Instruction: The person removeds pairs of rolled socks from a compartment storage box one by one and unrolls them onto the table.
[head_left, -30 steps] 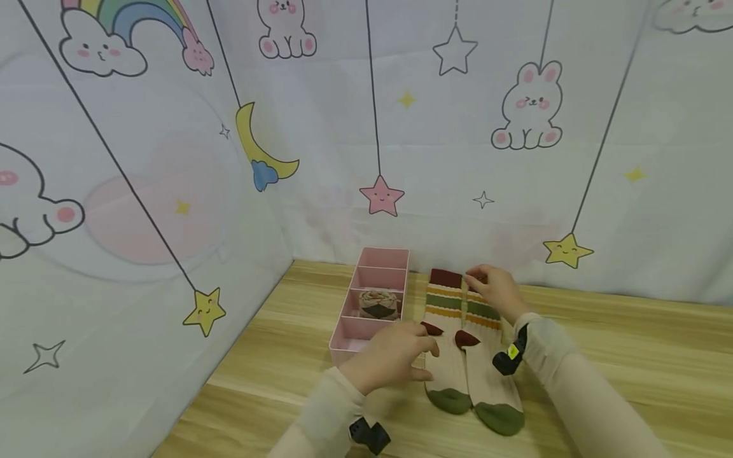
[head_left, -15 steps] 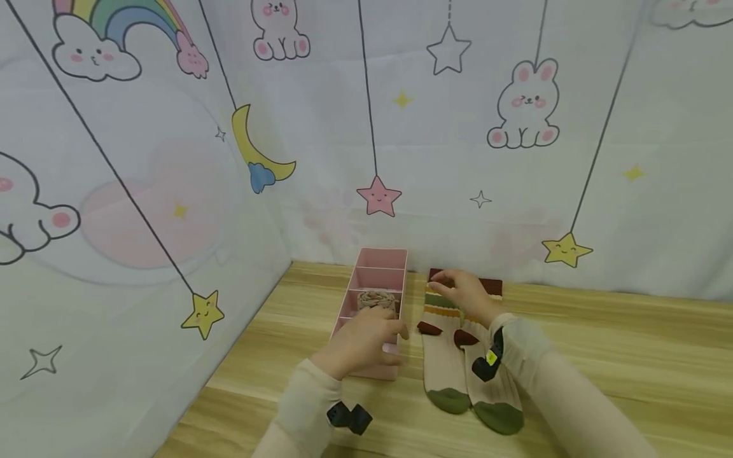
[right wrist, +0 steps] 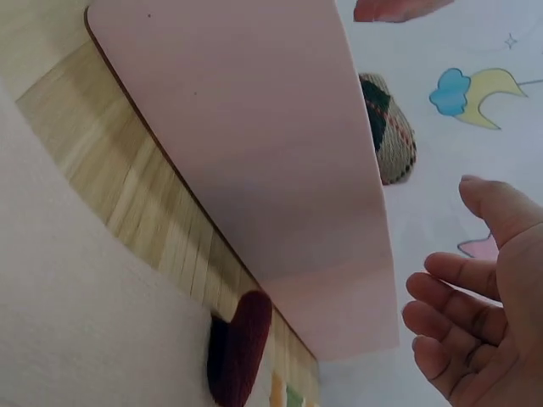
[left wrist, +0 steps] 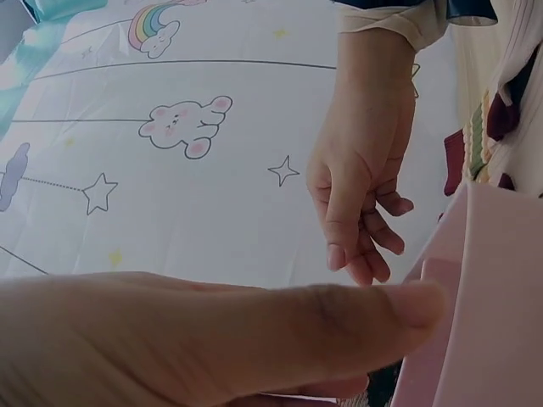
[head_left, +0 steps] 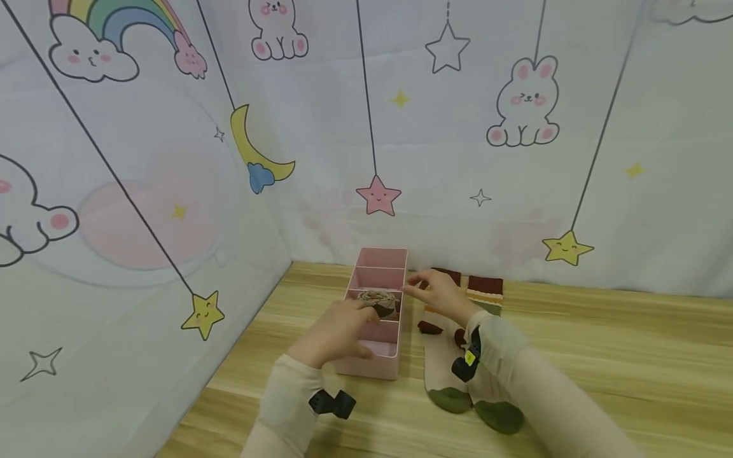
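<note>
A pink box (head_left: 372, 367) divided into compartments stands on the table. A rolled-up pair of beige and green socks (head_left: 385, 307) sits in one of its middle compartments, and in the right wrist view the rolled socks (right wrist: 394, 136) show above the rim. My left hand (head_left: 338, 331) reaches over the front compartments, fingertips right at the roll and thumb extended. My right hand (head_left: 441, 296) is at the box's right rim, fingers loosely bent with nothing between them. Beneath the right hand and forearm lies a flat pair of striped socks (head_left: 446, 372), partly covered.
A wood-grain table (head_left: 601, 356) carries everything. Behind it hangs a white cloth (head_left: 458, 159) printed with rabbits and stars, close behind the box. Another cloth side (head_left: 143, 286) runs along the left edge.
My right hand has moved left from the flat socks' cuffs to the box's rim. The left hand has moved left from beside the flat socks to over the box.
</note>
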Motion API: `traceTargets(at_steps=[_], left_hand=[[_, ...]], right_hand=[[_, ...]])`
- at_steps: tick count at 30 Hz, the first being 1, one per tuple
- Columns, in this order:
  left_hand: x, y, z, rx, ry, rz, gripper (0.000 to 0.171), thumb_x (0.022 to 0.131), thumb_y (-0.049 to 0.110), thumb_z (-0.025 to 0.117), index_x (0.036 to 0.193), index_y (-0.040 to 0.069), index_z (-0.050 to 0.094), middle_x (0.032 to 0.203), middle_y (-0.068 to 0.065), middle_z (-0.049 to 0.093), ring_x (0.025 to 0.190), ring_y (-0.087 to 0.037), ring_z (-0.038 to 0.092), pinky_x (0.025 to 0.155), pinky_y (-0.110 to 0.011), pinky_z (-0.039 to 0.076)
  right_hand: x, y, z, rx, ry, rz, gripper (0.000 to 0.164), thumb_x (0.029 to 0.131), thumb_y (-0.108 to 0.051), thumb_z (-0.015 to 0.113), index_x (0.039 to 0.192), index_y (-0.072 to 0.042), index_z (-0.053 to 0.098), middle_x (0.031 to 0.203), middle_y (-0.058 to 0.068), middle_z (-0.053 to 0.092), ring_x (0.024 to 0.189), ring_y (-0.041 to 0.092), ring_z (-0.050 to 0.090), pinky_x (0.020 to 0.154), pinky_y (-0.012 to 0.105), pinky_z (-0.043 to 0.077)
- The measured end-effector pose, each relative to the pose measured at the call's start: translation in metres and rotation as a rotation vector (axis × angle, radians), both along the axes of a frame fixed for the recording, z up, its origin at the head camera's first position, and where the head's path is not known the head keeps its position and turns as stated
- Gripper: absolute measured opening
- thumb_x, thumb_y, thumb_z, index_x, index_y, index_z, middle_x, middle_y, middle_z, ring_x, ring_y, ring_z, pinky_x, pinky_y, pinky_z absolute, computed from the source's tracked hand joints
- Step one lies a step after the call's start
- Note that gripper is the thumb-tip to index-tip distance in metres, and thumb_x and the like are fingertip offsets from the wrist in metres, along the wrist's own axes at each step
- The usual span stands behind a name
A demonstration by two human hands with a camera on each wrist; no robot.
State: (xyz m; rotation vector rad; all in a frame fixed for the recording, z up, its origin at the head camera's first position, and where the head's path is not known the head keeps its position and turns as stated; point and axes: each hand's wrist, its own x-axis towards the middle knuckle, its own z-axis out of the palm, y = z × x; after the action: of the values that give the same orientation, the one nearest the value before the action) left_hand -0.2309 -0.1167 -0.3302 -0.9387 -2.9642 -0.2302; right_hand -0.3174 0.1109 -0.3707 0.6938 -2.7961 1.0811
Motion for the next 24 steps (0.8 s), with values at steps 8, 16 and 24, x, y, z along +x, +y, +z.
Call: traceTargets(at_steps=[8, 16, 24], left_hand=[[-0.006, -0.016, -0.002, 0.009, -0.035, 0.088, 0.053, 0.066, 0.026, 0.087, 0.111, 0.006, 0.065, 0.111, -0.009, 0.062, 0.11, -0.03, 0.055, 0.102, -0.05, 0.038], [-0.009, -0.025, -0.005, -0.013, -0.094, 0.131, 0.056, 0.066, 0.026, 0.086, 0.115, 0.007, 0.065, 0.122, -0.011, 0.061, 0.119, -0.034, 0.051, 0.108, -0.054, 0.033], [-0.008, -0.029, -0.003, -0.003, -0.134, 0.167, 0.059, 0.067, 0.026, 0.086, 0.119, 0.008, 0.064, 0.128, -0.013, 0.059, 0.125, -0.034, 0.048, 0.111, -0.055, 0.03]], right_hand=[[0.0, -0.026, -0.002, 0.061, 0.068, 0.097, 0.047, 0.089, -0.039, 0.066, 0.12, -0.005, 0.065, 0.11, 0.01, 0.066, 0.094, 0.022, 0.06, 0.08, 0.038, 0.052], [0.002, -0.042, -0.006, 0.263, 0.152, 0.059, 0.058, 0.083, -0.049, 0.069, 0.123, -0.007, 0.064, 0.121, 0.012, 0.061, 0.112, 0.03, 0.055, 0.095, 0.047, 0.047], [0.004, -0.05, -0.005, 0.351, 0.231, 0.061, 0.057, 0.081, -0.052, 0.07, 0.122, -0.012, 0.066, 0.115, 0.01, 0.062, 0.108, 0.027, 0.055, 0.09, 0.044, 0.047]])
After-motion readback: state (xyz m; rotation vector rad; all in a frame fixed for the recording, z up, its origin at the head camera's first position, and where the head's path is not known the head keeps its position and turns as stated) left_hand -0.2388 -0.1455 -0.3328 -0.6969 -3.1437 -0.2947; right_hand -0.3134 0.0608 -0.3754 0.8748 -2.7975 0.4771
